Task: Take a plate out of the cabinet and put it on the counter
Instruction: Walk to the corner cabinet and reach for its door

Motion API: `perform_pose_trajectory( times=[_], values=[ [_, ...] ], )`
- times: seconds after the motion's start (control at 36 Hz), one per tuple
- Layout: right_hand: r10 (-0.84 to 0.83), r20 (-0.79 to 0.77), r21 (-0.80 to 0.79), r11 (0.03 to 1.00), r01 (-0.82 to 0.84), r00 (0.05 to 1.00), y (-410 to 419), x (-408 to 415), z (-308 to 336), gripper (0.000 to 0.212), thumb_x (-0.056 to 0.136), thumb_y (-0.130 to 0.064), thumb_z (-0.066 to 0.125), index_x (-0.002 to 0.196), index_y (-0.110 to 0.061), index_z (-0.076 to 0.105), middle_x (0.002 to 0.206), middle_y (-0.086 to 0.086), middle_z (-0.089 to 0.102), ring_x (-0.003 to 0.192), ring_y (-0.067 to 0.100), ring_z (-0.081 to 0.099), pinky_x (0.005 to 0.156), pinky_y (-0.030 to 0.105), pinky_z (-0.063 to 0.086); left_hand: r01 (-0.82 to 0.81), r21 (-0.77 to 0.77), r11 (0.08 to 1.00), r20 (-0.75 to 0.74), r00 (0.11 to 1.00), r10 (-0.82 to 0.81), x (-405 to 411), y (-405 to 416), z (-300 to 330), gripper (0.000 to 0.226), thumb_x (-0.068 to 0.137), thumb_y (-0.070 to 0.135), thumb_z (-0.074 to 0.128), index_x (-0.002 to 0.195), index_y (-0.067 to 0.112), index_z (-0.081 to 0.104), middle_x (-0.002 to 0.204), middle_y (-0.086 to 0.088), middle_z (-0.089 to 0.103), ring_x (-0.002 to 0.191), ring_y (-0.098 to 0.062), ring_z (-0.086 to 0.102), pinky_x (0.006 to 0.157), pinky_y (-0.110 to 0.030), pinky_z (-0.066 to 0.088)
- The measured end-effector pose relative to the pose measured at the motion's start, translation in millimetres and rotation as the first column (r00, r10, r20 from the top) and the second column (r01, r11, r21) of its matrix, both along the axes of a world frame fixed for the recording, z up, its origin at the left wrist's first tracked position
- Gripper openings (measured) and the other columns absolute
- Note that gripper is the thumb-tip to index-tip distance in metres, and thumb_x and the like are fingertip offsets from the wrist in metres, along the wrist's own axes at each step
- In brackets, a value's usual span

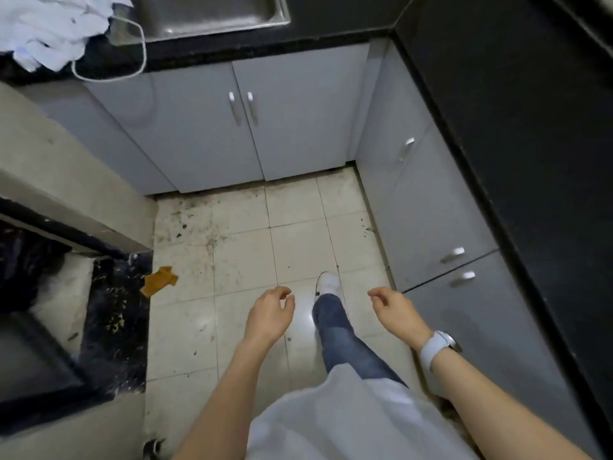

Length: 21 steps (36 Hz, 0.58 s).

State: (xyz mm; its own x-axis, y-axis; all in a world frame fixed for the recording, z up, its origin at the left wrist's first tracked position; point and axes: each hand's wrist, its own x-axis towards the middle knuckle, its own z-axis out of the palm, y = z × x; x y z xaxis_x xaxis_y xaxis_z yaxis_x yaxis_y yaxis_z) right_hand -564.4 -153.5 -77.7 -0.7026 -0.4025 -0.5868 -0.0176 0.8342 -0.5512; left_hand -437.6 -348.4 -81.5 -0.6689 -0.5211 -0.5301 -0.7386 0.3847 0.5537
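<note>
- Task looks barely begun; no plate visible anywhere, so presumably it sits behind a shut door, which one I cannot tell
- Left hand (270, 313) and right hand (396, 310) both hang low over the tiled floor (238, 260), fingers loosely curled, nothing held in either; white wristband (438, 346) on the right wrist
- Far cabinet (252, 127) under the sink (205, 14): 2 doors, both shut, 2 handles side by side at the middle; well apart from both hands
- Right cabinet run (431, 207) also shut; 3 handles show; the right hand is nearer this run
- Black counter (517, 127) along the right is bare where seen; far-left stretch holds white cloth (56, 24)
- One foot (328, 283) forward toward the far doors
- Left to do, by my reading: reach a handle, open, find plate, lift out, set on counter; every step remains
</note>
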Motion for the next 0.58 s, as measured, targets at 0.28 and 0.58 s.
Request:
perform_pose_trajectory(
  times=[0.28, 0.58],
  values=[
    [0.003, 0.050, -0.059, 0.998, -0.001, 0.999, -108.3, -185.7, -10.3, 0.031, 0.090, -0.010, 0.040, 0.116, -0.005, 0.057, 0.123, 0.016, 0.061, 0.112, 0.031, 0.055, 0.095, 0.034, 0.043, 0.004, -0.055, 0.998, 0.047, 0.999, -0.001, -190.4, -106.6, 21.0, 0.033, 0.093, 0.024, 0.045, 0.121, 0.009, 0.058, 0.124, -0.011, 0.063, 0.112, -0.026, 0.058, 0.093, -0.031, 0.044],
    [-0.228, -0.047, -0.148, 0.964, 0.219, 0.973, -163.4, -316.5, -5.8, 0.032, 0.091, -0.011, 0.039, 0.119, -0.004, 0.054, 0.115, 0.021, 0.065, 0.103, 0.032, 0.060, 0.085, 0.031, 0.045, 0.218, -0.100, 0.971, 0.054, 0.975, -0.214, -357.8, -169.7, 30.4, 0.031, 0.093, 0.021, 0.045, 0.120, 0.010, 0.059, 0.122, -0.013, 0.064, 0.108, -0.029, 0.060, 0.091, -0.031, 0.046]
  ],
)
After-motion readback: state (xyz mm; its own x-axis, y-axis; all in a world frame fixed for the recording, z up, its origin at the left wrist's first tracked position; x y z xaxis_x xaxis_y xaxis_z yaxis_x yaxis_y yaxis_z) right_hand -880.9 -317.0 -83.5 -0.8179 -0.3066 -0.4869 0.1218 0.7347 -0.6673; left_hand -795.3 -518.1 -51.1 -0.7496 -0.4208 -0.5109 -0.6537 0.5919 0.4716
